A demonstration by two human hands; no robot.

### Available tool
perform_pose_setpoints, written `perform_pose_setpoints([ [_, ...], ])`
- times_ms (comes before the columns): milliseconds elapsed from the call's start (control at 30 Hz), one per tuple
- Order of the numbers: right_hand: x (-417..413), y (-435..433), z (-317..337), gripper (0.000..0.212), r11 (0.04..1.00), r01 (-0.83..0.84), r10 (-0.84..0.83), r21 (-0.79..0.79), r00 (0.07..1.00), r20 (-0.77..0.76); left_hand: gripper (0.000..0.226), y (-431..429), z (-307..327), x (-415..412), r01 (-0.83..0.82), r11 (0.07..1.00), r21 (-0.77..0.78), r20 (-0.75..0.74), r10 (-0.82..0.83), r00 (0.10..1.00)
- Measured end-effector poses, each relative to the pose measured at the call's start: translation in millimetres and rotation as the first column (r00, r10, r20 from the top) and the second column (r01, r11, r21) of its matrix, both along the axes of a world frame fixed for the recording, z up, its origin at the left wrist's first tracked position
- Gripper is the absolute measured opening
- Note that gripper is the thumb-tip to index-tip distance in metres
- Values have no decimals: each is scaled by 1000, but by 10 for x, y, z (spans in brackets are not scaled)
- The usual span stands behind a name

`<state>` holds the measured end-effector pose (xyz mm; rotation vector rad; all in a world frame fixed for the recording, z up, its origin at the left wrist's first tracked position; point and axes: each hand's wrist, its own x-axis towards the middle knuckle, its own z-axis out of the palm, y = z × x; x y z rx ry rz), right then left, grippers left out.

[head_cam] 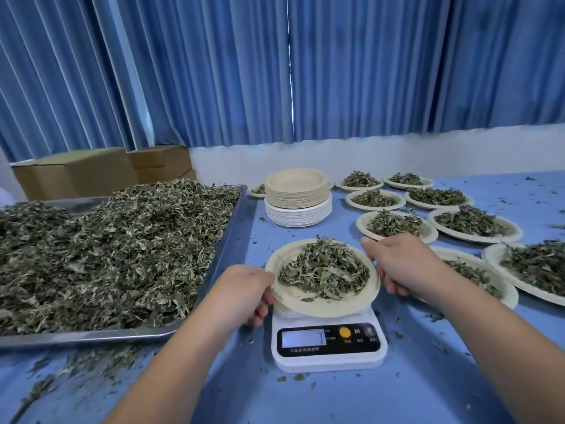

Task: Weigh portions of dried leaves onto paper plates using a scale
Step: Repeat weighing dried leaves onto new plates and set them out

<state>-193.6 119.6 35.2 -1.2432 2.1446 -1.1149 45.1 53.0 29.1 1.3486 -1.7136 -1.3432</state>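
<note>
A paper plate (318, 304) heaped with dried leaves (324, 269) sits over the white kitchen scale (328, 347), tilted slightly. My left hand (241, 293) grips the plate's left rim with fingers curled under it. My right hand (397, 264) holds the right rim. The scale's lit display (302, 338) is too blurred to read. A large metal tray (227, 237) piled with loose dried leaves (107, 249) fills the left side.
A stack of bare paper plates (298, 198) stands behind the scale. Several filled plates (475, 223) cover the blue table at the right. Cardboard boxes (76, 172) sit behind the tray. Leaf crumbs (79, 368) are scattered on the table (428, 377).
</note>
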Motion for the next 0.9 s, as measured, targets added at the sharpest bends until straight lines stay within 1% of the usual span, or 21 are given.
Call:
perform_pose_setpoints([
  [67,42,29,56,46,1000,-4,9,-28,987,163,34,46,33,14,4,1000,15,-142,-2,990],
  [133,59,71,158,38,997,2,23,-72,942,335,26,97,84,11,6,999,39,-328,7,945],
  [200,48,126,247,38,996,-7,46,-91,898,437,20,169,139,-17,14,996,84,-471,27,882],
  [267,0,152,328,37,996,-10,54,-92,874,483,19,200,207,-100,50,991,127,-527,25,849],
  [400,-269,45,519,12,997,8,32,-73,850,525,18,71,437,-368,135,974,184,-536,-16,844],
  [433,-370,-24,584,10,997,11,28,-72,854,520,17,-3,508,-452,162,969,188,-526,-40,849],
  [567,-881,-440,772,13,996,-13,53,-89,880,473,13,-437,710,-881,228,950,212,-468,-106,877],
  [633,-1169,-661,816,16,993,-23,77,-116,872,484,15,-699,783,-1142,261,937,234,-457,-131,880],
  [700,-1466,-857,863,13,993,-18,77,-118,854,515,20,-955,862,-1431,280,926,252,-460,-139,877],
  [833,-1936,-943,926,14,999,33,-21,-11,824,566,25,-1222,1058,-1967,301,899,316,-430,-147,891],
  [900,-2136,-893,1008,10,998,44,-58,38,809,584,25,-1306,1194,-2245,293,880,374,-407,-128,904],
])
